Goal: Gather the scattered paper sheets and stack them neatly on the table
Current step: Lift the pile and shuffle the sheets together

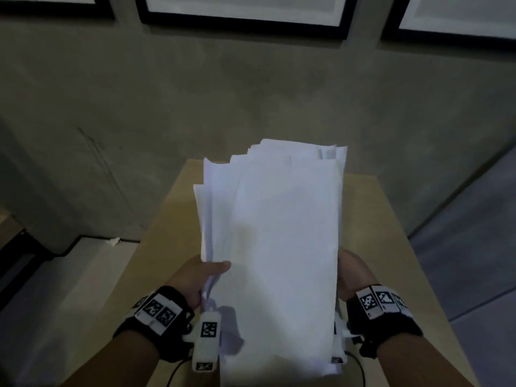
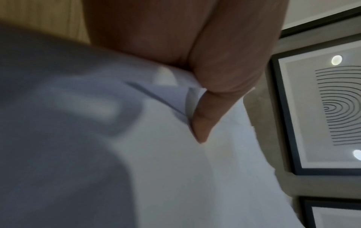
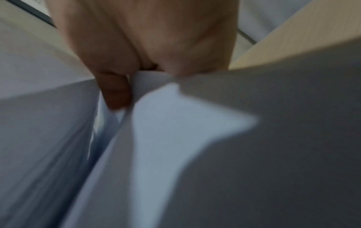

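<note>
The paper sheets (image 1: pixel 282 241) are above the table (image 1: pixel 173 219), between the left hand (image 1: pixel 195 277) and the right hand (image 1: pixel 353 272). Behind the table is the wall (image 1: pixel 251 93), and on it hang framed pictures (image 1: pixel 243 9).

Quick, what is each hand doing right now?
Left hand: grips the left edge of the paper sheets, thumb on top.
Right hand: grips the right edge of the same sheets.

The head view looks forward and down over the table (image 1: pixel 167 219) toward the wall, taking in both grips. Each wrist view faces along its hand, very near the grip, largely filled by the sheets (image 1: pixel 279 233). All three views share the sheets (image 2: pixel 175 169) (image 3: pixel 166 138).
</note>
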A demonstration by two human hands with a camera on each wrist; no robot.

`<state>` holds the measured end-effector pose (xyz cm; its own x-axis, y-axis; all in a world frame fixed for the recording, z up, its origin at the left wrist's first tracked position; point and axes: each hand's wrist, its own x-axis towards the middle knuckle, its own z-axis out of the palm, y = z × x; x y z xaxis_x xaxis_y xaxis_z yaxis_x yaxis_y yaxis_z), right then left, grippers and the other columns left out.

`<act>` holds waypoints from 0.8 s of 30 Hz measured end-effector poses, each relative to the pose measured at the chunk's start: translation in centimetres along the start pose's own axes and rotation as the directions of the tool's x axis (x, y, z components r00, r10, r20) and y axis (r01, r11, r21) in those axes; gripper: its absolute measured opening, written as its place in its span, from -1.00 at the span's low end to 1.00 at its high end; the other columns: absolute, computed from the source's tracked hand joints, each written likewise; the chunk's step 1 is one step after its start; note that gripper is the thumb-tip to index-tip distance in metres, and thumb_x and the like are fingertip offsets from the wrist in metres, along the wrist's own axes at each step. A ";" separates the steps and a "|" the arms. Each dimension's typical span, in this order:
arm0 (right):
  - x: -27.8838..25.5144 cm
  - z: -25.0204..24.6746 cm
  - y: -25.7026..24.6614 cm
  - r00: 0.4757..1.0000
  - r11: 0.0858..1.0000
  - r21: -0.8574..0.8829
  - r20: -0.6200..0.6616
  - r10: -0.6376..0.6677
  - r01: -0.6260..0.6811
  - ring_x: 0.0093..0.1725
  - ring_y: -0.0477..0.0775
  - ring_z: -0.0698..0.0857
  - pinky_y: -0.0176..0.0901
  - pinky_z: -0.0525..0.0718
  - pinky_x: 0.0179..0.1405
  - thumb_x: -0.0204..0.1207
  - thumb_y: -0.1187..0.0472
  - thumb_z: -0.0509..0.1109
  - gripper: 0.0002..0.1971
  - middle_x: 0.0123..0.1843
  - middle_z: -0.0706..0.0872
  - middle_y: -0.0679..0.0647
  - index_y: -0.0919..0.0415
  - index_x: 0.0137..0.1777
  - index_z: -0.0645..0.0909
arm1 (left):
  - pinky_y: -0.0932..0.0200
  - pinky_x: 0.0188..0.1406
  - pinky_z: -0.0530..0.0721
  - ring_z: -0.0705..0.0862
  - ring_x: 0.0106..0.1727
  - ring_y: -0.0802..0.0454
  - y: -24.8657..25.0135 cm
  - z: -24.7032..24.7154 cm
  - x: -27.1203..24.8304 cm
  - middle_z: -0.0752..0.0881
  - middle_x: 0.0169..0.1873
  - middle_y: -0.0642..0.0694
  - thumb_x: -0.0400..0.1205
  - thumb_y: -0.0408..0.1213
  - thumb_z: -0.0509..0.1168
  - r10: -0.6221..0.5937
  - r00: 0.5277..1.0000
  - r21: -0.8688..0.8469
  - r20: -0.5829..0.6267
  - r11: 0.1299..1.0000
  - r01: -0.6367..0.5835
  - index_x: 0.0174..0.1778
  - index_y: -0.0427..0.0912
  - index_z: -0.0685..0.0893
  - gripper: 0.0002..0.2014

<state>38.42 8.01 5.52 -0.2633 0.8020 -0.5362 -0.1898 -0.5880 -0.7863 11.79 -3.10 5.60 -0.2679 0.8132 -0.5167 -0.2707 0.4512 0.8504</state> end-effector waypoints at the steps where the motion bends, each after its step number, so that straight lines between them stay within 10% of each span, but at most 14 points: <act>1: -0.7 0.2 -0.3 0.999 0.999 0.037 0.049 0.007 -0.009 0.15 0.25 0.73 0.16 0.61 0.26 0.57 -0.14 0.27 -0.47 0.04 0.87 0.04 0.17 0.43 0.58 | 0.13 -0.38 0.65 0.66 -0.51 -0.17 0.0 0.0 -0.2 0.70 -0.67 -0.16 0.53 -0.39 0.38 0.025 1.000 0.038 -0.008 0.999 -0.025 -0.64 -0.29 0.68 -0.64; 3: -2.2 0.5 -1.3 0.996 0.998 0.051 0.089 0.017 -0.022 0.15 0.19 0.79 0.08 0.73 0.07 0.50 -0.26 0.30 -0.49 0.13 0.84 0.13 0.07 0.24 0.73 | 0.25 -0.53 0.58 0.58 -0.66 0.02 0.3 0.2 -0.5 0.57 -0.82 -0.04 0.54 -0.39 0.37 0.072 0.997 0.101 -0.036 0.993 -0.068 -0.78 -0.21 0.55 -0.51; 6: -3.4 0.8 -2.2 0.983 0.979 -0.147 0.139 -0.122 0.142 -0.10 0.02 0.87 -0.18 0.80 -0.27 0.43 0.27 0.51 -0.65 0.00 0.87 0.13 0.26 0.24 0.69 | 0.25 -0.47 0.56 0.62 -0.52 0.03 1.5 0.4 -0.6 0.60 -0.81 0.05 0.51 -0.31 0.42 0.204 0.978 0.130 -0.053 0.972 -0.195 -0.60 -0.23 0.55 -0.65; 9: -4.1 0.8 -3.9 0.967 0.906 -0.346 0.017 -0.255 0.245 -0.65 -0.28 0.65 -0.48 0.56 -0.61 0.44 0.41 0.49 -0.91 -0.56 0.76 -0.10 0.24 -0.22 0.67 | 0.13 -0.28 0.63 0.69 -0.35 -0.09 3.2 0.2 -0.9 0.72 -0.64 0.04 0.23 -0.11 0.61 0.290 0.957 0.105 0.010 0.951 -0.289 -0.46 -0.24 0.65 -0.68; 11: -4.6 1.2 -5.2 0.937 0.856 -0.421 -0.039 -0.348 0.300 -0.83 -0.24 0.38 -0.43 0.42 -0.70 0.40 0.29 0.54 -0.67 -0.83 0.43 -0.16 0.18 -0.49 0.48 | 0.15 -0.27 0.71 0.78 -0.32 -0.02 4.4 0.2 -1.2 0.80 -0.49 0.01 0.05 -0.05 0.66 0.344 0.938 0.079 0.046 0.934 -0.347 -0.33 -0.19 0.73 -0.59; 16: -5.6 1.9 -6.8 0.881 0.815 -0.421 -0.070 -0.468 0.399 -0.81 -0.31 0.48 -0.55 0.41 -0.76 0.46 0.37 0.48 -0.67 -0.83 0.51 -0.19 0.18 -0.49 0.50 | 0.04 0.01 0.72 0.81 -0.04 0.02 6.8 1.1 -1.4 0.85 -0.16 0.03 0.37 -0.28 0.52 0.470 0.882 0.094 0.042 0.877 -0.472 -0.06 -0.08 0.75 -0.77; 24: -3.8 1.2 -4.6 0.922 0.848 -0.455 -0.132 -0.365 0.271 -0.66 -0.27 0.58 -0.55 0.45 -0.75 0.40 0.28 0.55 -0.84 -0.57 0.61 -0.14 0.29 -0.30 0.64 | -0.12 0.20 0.67 0.74 0.15 -0.11 4.7 1.4 0.9 0.77 0.14 -0.15 0.18 -0.10 0.57 0.360 0.931 0.118 0.057 0.924 -0.364 0.11 -0.07 0.70 -0.45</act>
<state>39.19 7.54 11.51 -0.0484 0.9676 -0.2476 0.1979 -0.2337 -0.9519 11.54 0.31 9.29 -0.2944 0.9406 -0.1694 -0.0432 0.1640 0.9855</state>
